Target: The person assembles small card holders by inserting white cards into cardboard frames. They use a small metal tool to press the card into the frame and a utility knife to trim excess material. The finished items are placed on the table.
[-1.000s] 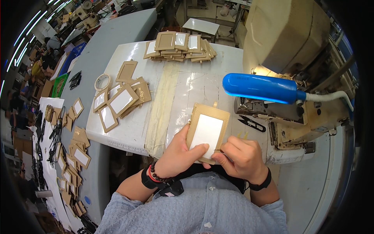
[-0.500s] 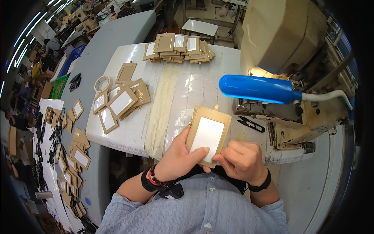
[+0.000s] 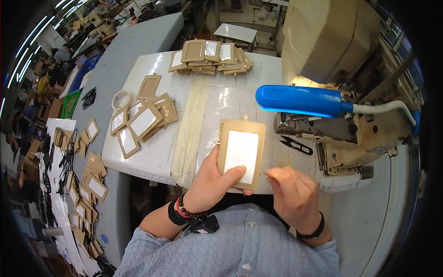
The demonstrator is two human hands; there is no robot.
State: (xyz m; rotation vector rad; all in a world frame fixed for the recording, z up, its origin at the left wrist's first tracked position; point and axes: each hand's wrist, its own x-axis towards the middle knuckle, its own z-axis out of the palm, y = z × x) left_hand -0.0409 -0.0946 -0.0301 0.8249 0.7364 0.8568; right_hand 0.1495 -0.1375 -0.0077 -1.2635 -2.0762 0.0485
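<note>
Right hand point(image 3: 293, 196) has come off the tan card holder point(image 3: 242, 153) & now sits just beside its lower right corner, fingers pinched, poss. on a thin thread, can't tell. Left hand point(image 3: 213, 184) grips holder at bottom edge, thumb on its white window, holder flat on counter point(image 3: 203, 99) w/ black snips point(image 3: 296, 145) near.

The left hand point(image 3: 210, 187) covers the tan card holder's point(image 3: 241, 152) lower left corner. Whatever the right hand point(image 3: 293, 196) pinches is too small to tell. At nine o'clock, the far clutter point(image 3: 27, 138) blurs.
</note>
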